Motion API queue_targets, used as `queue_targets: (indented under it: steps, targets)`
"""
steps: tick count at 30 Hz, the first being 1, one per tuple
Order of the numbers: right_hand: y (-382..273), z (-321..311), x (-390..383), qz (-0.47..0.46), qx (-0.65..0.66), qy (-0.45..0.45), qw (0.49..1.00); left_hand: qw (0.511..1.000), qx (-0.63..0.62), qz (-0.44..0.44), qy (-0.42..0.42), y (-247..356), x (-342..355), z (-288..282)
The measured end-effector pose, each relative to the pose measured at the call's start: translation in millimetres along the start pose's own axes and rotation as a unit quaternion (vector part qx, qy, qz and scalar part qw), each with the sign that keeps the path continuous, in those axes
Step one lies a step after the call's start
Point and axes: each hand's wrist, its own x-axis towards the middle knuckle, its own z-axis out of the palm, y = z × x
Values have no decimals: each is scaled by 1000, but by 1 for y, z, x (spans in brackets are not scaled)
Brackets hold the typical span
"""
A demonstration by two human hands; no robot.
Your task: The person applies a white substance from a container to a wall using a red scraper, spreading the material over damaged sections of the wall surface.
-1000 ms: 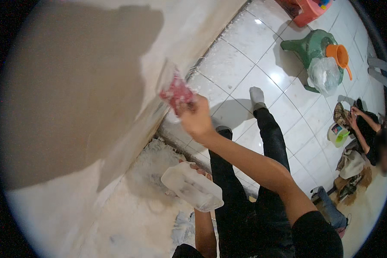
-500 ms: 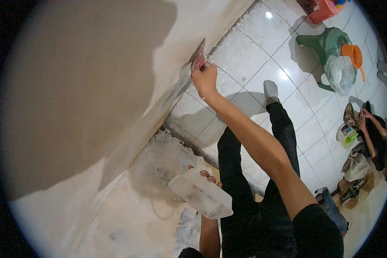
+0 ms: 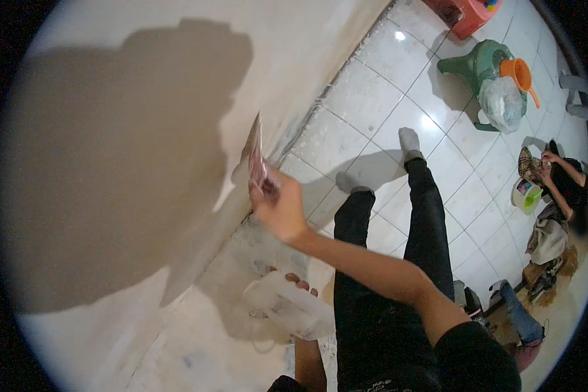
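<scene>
My right hand grips a putty knife, a thin blade with red mottled colour on it, held up close beside the pale plastered wall. My left hand holds a whitish translucent plastic tray with smeared white residue, low in the picture. My legs in dark trousers stretch out over a white tiled floor, which meets the wall along a dusty, powder-spattered edge.
A green stool carries an orange dipper and a plastic bag. A pink plastic item is at the top. At right, another person sits near a bucket, piled cloths and jeans.
My right hand with the putty knife has come down and leftward from the wall edge since half a second ago. My left hand and tray have shifted slightly left and down.
</scene>
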Motion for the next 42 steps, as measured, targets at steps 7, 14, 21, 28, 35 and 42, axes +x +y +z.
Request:
queue_targets:
  steps: [7,14,21,28,35,42]
  targets:
    - [65,-40,-11,121,14,51,991,999,36,30,-19,14,-17,-13]
    - [162,-26,83,-76,-165,129,975,1000,12,6,10,9,-9,-10]
    - [91,27,-2,38,-3,35,999,999,-43,18,14,47,-30,-42]
    - [-10,33,-91,93,79,-41,992,998,-53,24,-1,48,-42,-38]
    - [7,7,-44,152,73,40,985,998,-56,29,-3,14,-50,-21]
    - [-73,53,-46,17,79,-32,996,995,-59,42,-63,-15,-70,7]
